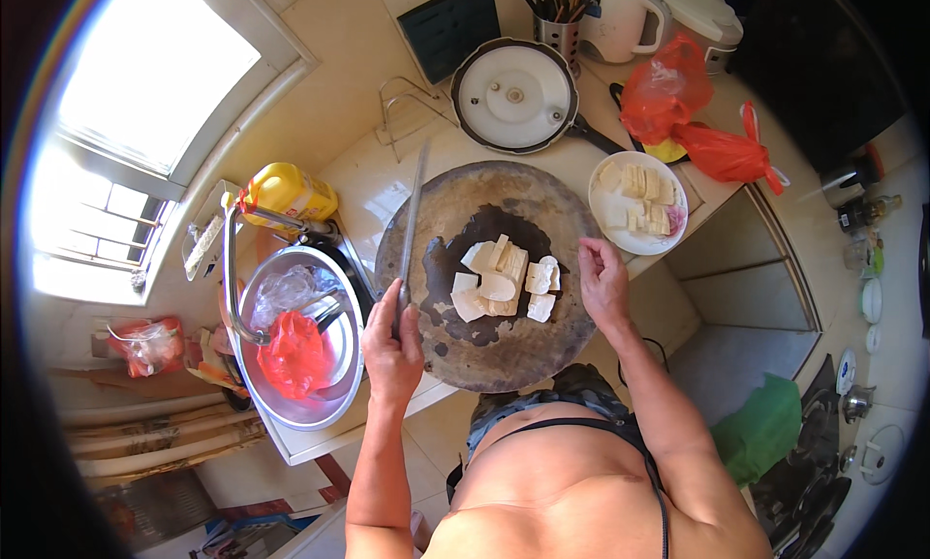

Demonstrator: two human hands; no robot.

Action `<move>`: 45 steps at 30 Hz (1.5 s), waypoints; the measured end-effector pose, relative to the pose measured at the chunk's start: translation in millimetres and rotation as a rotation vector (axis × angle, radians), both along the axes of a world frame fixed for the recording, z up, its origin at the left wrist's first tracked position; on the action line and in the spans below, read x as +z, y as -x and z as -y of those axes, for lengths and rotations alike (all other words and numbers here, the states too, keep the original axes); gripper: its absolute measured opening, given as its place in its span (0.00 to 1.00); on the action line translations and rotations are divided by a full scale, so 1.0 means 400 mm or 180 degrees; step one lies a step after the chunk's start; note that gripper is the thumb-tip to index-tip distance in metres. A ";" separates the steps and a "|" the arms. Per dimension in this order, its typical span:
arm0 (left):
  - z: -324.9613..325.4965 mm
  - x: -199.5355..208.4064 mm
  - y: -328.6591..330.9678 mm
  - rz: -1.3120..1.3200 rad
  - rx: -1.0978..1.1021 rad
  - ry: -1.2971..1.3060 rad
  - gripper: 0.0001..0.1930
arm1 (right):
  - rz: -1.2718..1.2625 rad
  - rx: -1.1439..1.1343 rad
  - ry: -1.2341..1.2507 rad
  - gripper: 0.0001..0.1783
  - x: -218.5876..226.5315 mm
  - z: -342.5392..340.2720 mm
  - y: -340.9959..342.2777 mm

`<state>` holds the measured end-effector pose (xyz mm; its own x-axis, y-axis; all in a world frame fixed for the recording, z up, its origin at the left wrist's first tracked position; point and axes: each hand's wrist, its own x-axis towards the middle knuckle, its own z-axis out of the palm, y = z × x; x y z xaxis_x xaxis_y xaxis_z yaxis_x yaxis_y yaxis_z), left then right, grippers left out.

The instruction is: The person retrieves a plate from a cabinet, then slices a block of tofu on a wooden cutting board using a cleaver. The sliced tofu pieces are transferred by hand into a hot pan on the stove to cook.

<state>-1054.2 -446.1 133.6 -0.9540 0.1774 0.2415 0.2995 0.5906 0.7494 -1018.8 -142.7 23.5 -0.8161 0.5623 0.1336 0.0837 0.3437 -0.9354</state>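
My left hand (392, 351) grips the handle of a kitchen knife (414, 210), its blade seen nearly edge-on and pointing away over the left part of a round wooden chopping board (436, 356). In the middle of the board, on a dark wet patch, sits a cluster of white tofu (499, 287) cut into blocks and slices. A few smaller tofu pieces (542, 307) stand just to its right. Over the board's right edge is my right hand (604, 286), fingers curled together with nothing visible in them, apart from the tofu. A white plate (623, 242) of tofu slices lies beyond it.
Left of the board, a metal basin (254, 360) holds red and clear plastic bags under a faucet (232, 268). A yellow jug (291, 192) stands behind. At the back are a pressure cooker lid (494, 84), chopstick holder (556, 41), white kettle (620, 21) and red bags (668, 84).
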 end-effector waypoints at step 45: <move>-0.201 -0.143 -0.006 -0.0680 -0.0690 0.1046 0.18 | 0.0730 -0.0724 0.0391 0.25 0.016 0.274 -0.079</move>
<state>-1051.8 -365.9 76.3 -0.8212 0.4680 0.3266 0.5703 0.6934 0.4403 -987.3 -252.3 29.8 -0.6689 0.7338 -0.1189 0.3581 0.1779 -0.9166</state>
